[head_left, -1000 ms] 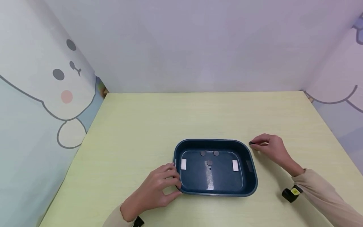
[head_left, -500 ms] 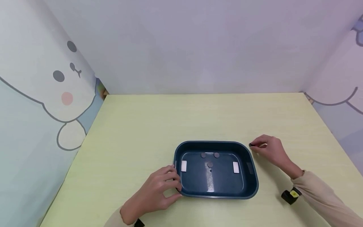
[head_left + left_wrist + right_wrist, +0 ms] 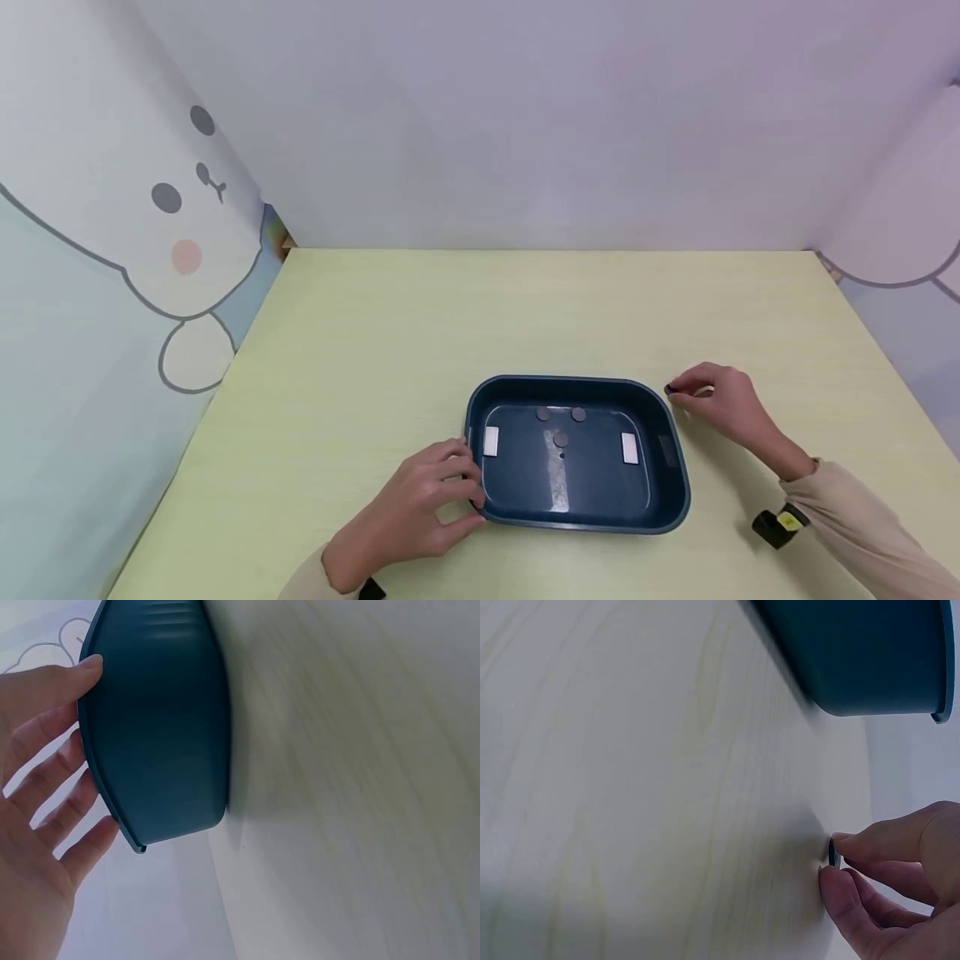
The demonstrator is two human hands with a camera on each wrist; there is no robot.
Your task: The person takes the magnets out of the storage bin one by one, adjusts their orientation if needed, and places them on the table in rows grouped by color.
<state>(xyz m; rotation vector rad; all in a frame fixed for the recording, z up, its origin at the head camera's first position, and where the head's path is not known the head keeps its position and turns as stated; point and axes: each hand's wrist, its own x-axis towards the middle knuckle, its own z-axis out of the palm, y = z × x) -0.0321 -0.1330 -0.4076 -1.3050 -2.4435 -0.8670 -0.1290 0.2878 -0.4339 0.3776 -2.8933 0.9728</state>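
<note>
A dark teal plastic tub (image 3: 566, 528) stands on the table, with several flat items lying on its floor: grey round discs, one of them a disc (image 3: 561, 439), and white rectangular pieces, one of them a white piece (image 3: 630, 448). My left hand (image 3: 420, 500) holds the tub's rim at its near left corner, thumb and fingertips spread along the edge in the left wrist view. Just off the tub's far right corner, my right hand (image 3: 723, 406) pinches a small dark disc (image 3: 833, 853) between thumb and fingers, close to the tabletop. The fingers partly hide that disc.
The pale wooden table (image 3: 420, 317) reaches back to a plain whitish wall (image 3: 525, 125). Side panels with cartoon drawings, such as the left panel (image 3: 90, 375), border it. Each wrist carries a small black device, like the right one (image 3: 776, 528).
The head view has shifted slightly, so tub and hands appear a little lower and further right. Both hands keep their places and their holds on the tub and the small dark disc.
</note>
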